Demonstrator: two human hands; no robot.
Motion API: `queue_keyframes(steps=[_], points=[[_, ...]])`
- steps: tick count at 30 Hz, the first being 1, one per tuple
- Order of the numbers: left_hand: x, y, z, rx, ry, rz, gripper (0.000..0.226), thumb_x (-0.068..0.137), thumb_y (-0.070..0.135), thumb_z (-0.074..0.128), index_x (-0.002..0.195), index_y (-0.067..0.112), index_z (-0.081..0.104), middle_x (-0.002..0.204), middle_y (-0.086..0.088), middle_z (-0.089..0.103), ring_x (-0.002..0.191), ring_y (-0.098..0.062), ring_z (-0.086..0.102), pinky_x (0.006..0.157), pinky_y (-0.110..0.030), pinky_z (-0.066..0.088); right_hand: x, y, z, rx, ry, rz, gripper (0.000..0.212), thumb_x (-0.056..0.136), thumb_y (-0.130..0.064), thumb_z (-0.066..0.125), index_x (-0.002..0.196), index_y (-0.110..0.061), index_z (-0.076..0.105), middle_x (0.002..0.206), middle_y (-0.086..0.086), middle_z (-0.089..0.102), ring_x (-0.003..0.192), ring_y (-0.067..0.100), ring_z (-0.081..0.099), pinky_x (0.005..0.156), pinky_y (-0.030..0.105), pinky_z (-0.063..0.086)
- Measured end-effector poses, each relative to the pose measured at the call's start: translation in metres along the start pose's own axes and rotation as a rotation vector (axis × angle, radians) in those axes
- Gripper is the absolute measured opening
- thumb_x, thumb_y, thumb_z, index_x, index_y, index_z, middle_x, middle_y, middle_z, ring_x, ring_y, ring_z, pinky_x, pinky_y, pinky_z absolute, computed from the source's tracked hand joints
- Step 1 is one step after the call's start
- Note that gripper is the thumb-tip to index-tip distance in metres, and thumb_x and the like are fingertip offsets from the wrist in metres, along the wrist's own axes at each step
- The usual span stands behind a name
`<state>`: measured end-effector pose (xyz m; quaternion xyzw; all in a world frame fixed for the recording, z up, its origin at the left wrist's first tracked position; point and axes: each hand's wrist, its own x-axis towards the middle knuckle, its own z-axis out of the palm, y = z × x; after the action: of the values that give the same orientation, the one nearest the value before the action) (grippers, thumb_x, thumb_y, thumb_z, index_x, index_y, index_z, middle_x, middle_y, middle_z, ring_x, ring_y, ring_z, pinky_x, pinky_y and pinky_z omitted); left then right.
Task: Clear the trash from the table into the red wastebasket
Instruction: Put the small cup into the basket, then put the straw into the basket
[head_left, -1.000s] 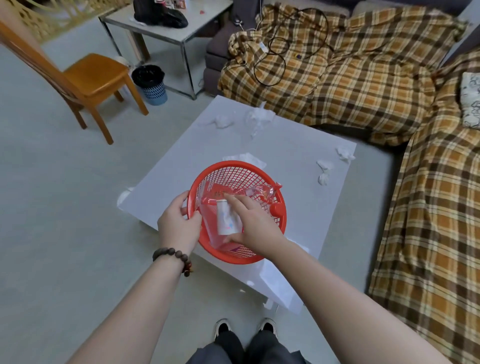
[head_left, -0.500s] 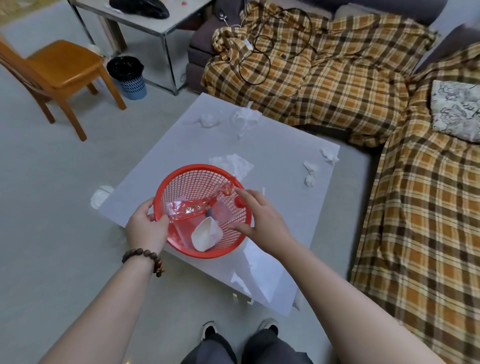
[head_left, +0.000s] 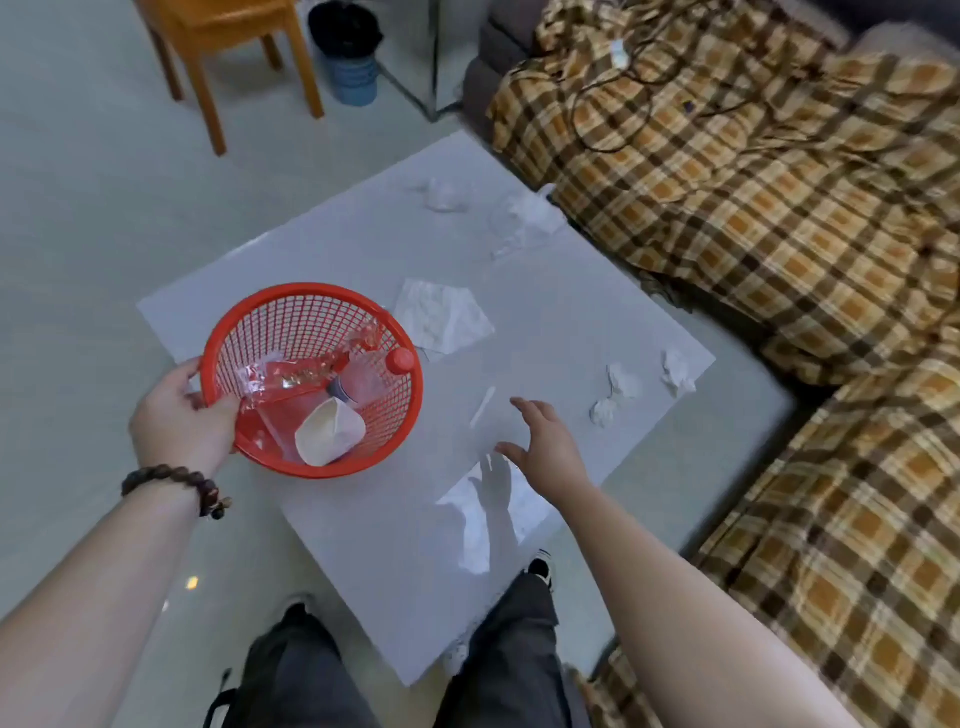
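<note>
Left hand grips the red mesh plastic wastebasket; right hand spread, empty: pinch the thin white stick just ahead, firmly.

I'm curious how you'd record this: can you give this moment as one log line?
left hand: grips red wastebasket rim | right hand: open, empty, above table | in basket: paper cup | tissues remain

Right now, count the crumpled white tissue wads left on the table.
5. Three sit near the right edge: one, one, one. Two lie at the far end: one, one. The flat napkin isn't counted; none seem hidden.
</note>
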<state>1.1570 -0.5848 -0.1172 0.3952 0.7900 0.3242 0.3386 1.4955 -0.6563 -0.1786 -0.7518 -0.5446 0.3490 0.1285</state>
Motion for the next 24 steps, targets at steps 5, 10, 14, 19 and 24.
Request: queue_keyframes(steps=[5,10,14,19,24], points=[[-0.053,-0.007,0.032,-0.092,0.173,-0.167,0.069,0.064,0.028,0.062,0.131,0.037,0.049,0.096,-0.004,0.073,0.083,-0.03,0.073,0.083,-0.053,0.057,0.051,0.054,-0.02,-0.108,-0.178,-0.116,0.057,0.089,-0.022,0.062,0.14,-0.018,0.038,0.144,0.005,0.038,0.129,0.026,0.041,0.103,0.041,0.041],[-0.087,-0.011,0.052,-0.202,0.289,-0.286,0.063,0.069,0.02,0.063,0.129,0.037,0.054,0.091,-0.003,0.071,0.079,-0.03,0.072,0.081,-0.055,0.057,0.112,0.078,-0.003,-0.248,-0.315,-0.218,0.053,0.087,-0.019,0.062,0.137,-0.02,0.042,0.142,0.004,0.041,0.129,0.025,0.038,0.101,0.039,0.041],[-0.105,-0.009,0.066,-0.286,0.385,-0.327,0.047,0.072,0.017,0.064,0.093,0.059,0.066,0.071,0.016,0.073,0.058,-0.009,0.071,0.055,-0.041,0.061,0.155,0.081,0.024,-0.399,-0.378,-0.387,0.051,0.085,-0.015,0.063,0.133,-0.022,0.047,0.14,0.004,0.042,0.128,0.026,0.037,0.1,0.037,0.038],[-0.111,-0.018,0.073,-0.315,0.417,-0.32,0.056,0.083,0.009,0.064,0.084,0.065,0.064,0.071,0.024,0.072,0.059,-0.003,0.07,0.048,-0.029,0.058,0.188,0.086,0.059,-0.516,-0.391,-0.563,0.052,0.08,-0.011,0.065,0.129,-0.024,0.051,0.136,0.003,0.044,0.127,0.026,0.036,0.103,0.033,0.03],[-0.115,-0.036,0.081,-0.306,0.426,-0.293,0.052,0.085,0.01,0.065,0.089,0.062,0.066,0.074,0.026,0.072,0.06,-0.002,0.071,0.045,-0.022,0.053,0.203,0.097,0.081,-0.539,-0.33,-0.648,0.032,0.079,-0.013,0.065,0.11,-0.02,0.06,0.118,0.004,0.052,0.113,0.028,0.043,0.089,0.033,0.034]])
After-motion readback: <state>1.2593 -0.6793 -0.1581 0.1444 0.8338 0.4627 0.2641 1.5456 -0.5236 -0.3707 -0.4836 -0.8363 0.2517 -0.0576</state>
